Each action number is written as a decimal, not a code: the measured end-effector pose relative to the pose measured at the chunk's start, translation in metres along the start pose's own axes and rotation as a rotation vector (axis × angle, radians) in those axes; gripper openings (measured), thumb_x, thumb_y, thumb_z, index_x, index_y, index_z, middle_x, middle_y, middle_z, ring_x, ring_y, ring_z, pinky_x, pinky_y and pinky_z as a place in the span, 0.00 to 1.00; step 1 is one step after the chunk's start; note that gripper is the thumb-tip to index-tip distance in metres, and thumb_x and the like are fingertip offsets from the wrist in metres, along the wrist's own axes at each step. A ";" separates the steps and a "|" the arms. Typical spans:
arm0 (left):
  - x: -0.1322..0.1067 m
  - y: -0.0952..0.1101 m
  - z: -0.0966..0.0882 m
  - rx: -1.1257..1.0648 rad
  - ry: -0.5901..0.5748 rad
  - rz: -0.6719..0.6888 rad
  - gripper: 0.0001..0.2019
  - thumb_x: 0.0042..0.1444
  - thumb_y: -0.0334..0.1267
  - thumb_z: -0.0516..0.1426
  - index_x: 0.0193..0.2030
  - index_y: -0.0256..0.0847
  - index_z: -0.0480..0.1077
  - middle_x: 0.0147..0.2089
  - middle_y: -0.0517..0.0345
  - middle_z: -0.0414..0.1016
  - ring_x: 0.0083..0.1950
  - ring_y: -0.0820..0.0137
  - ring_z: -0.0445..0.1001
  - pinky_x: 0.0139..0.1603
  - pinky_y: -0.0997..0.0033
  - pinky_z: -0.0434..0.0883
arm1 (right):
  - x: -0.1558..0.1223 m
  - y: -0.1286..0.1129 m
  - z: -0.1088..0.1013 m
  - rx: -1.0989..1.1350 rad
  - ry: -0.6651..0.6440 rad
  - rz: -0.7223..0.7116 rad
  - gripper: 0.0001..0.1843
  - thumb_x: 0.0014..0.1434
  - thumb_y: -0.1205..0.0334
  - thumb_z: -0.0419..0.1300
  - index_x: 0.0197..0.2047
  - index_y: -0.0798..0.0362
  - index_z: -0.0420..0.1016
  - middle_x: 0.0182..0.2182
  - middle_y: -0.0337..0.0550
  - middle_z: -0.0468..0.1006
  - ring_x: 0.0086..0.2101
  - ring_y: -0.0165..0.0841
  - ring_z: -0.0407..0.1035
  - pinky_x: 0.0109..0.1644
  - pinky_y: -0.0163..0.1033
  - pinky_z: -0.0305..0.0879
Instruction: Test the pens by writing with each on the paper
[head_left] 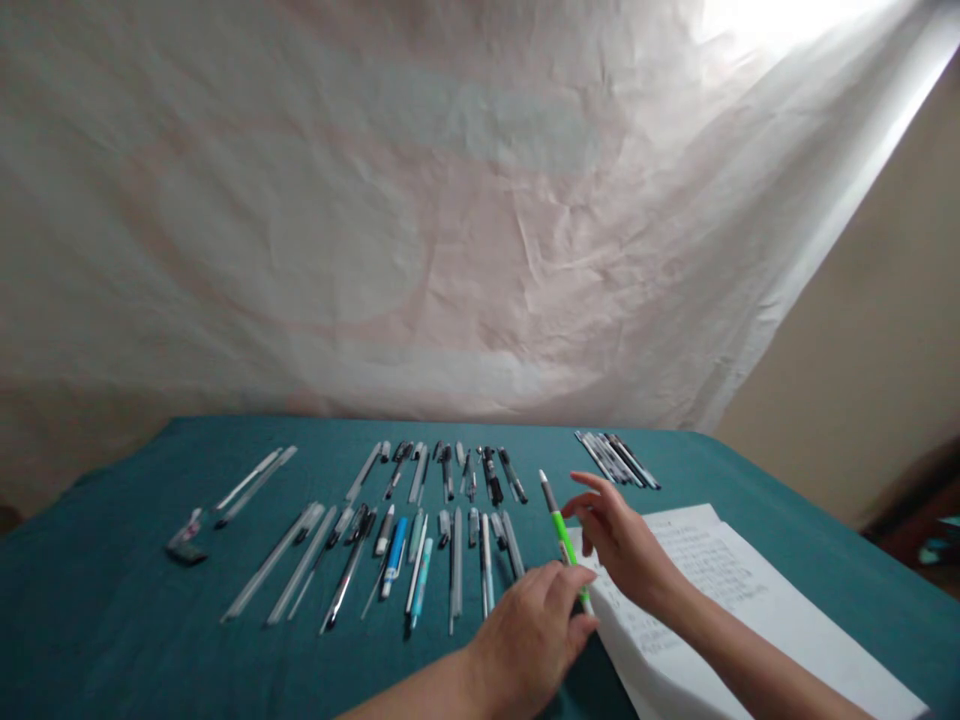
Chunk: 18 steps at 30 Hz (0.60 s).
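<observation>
A green pen [558, 522] with a grey upper part and pale tip slants upward at the middle right. My left hand [532, 625] has its thumb and fingers closed around the lower end of this pen. Just right of the pen's upper half is my right hand [619, 540], fingers apart and curved, nothing held in them. Under my right forearm lie white paper sheets [739, 570] with handwriting. Left of my hands, pens and loose pen parts lie in two rows, among them a blue marker [394, 555] and a turquoise pen [422, 582].
Several pens [615, 460] lie grouped at the back right of the green tablecloth [135, 610]. Two slim clear pieces [259, 485] and a small dark crumpled item [186, 540] are at the left. A pale cloth [450, 230] hangs behind the table.
</observation>
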<state>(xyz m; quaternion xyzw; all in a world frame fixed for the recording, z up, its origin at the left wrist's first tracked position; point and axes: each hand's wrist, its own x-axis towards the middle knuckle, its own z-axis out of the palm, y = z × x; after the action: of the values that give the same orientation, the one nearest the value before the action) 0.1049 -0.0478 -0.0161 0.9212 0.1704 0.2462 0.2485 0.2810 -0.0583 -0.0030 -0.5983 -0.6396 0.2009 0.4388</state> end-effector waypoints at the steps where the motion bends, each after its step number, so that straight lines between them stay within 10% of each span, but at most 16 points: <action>1: 0.000 0.000 0.000 -0.002 -0.003 -0.009 0.16 0.57 0.32 0.51 0.52 0.42 0.55 0.50 0.52 0.67 0.51 0.66 0.67 0.52 0.64 0.64 | 0.000 -0.003 0.000 0.098 -0.054 0.068 0.19 0.60 0.54 0.48 0.51 0.54 0.60 0.32 0.43 0.73 0.21 0.26 0.63 0.25 0.32 0.62; 8: 0.000 -0.001 0.002 0.071 0.016 -0.007 0.20 0.57 0.34 0.51 0.56 0.43 0.51 0.49 0.51 0.68 0.48 0.64 0.68 0.50 0.60 0.65 | 0.010 -0.013 -0.004 0.328 -0.176 0.238 0.21 0.49 0.46 0.59 0.36 0.56 0.70 0.22 0.36 0.69 0.20 0.24 0.60 0.21 0.30 0.56; 18: 0.000 -0.009 0.007 0.079 0.032 0.091 0.26 0.54 0.34 0.52 0.58 0.42 0.45 0.48 0.48 0.68 0.46 0.62 0.68 0.47 0.58 0.65 | 0.103 0.121 -0.112 -0.476 0.333 0.308 0.14 0.47 0.53 0.57 0.27 0.55 0.77 0.21 0.47 0.76 0.21 0.33 0.68 0.22 0.33 0.56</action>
<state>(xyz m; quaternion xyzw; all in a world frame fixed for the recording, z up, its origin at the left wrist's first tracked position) 0.1073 -0.0435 -0.0263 0.9330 0.1421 0.2650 0.1977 0.4526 0.0331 -0.0044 -0.7985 -0.4900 0.0089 0.3497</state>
